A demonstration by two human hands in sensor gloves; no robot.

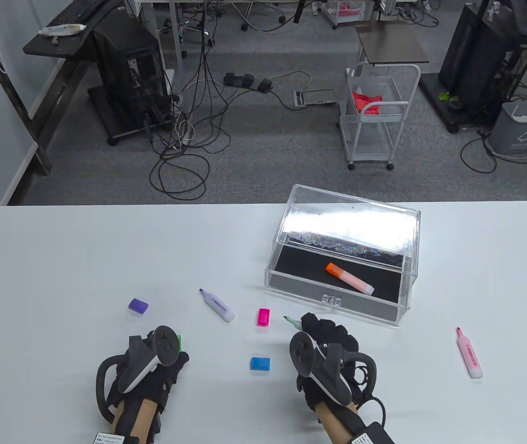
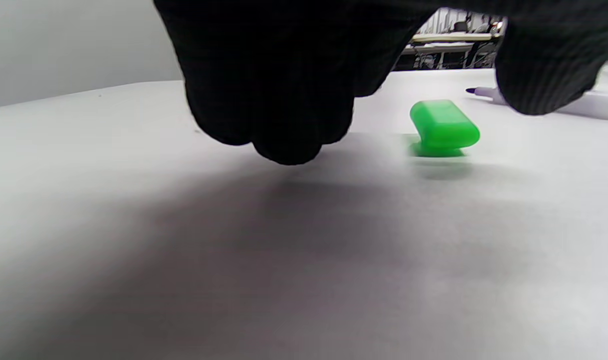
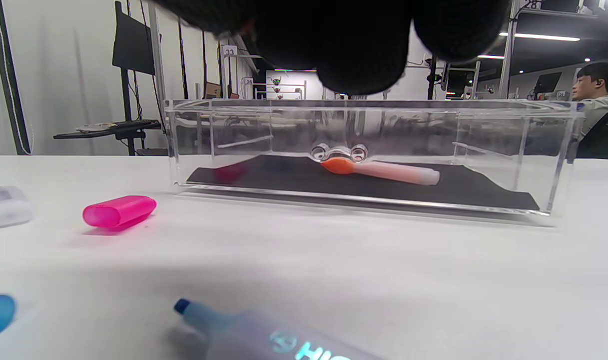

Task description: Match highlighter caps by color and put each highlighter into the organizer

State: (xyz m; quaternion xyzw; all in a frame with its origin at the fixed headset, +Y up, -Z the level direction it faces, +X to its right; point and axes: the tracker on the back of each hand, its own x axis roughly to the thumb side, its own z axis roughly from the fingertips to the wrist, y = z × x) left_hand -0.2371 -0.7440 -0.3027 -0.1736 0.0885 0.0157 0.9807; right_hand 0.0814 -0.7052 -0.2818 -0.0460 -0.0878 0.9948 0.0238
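My left hand (image 1: 162, 356) hovers low over the table, fingers (image 2: 284, 100) and thumb apart, holding nothing. A green cap (image 2: 443, 127) stands on the table between them, and shows as a green cap (image 1: 179, 343) in the table view. My right hand (image 1: 323, 337) grips a green-tipped highlighter (image 1: 290, 320); only its tip shows. An uncapped blue highlighter (image 3: 264, 332) lies under that hand. Loose on the table are a purple cap (image 1: 138, 305), a purple highlighter (image 1: 217, 305), a pink cap (image 1: 263, 317), a blue cap (image 1: 260, 364) and a pink highlighter (image 1: 469, 354). The clear organizer (image 1: 337, 300) holds a capped orange highlighter (image 1: 349, 279).
The organizer's lid (image 1: 351, 222) stands raised at the back. The table's far edge (image 1: 152, 206) drops to a floor with cables and a white cart (image 1: 379, 115). A person (image 3: 596, 100) sits at the far right in the right wrist view.
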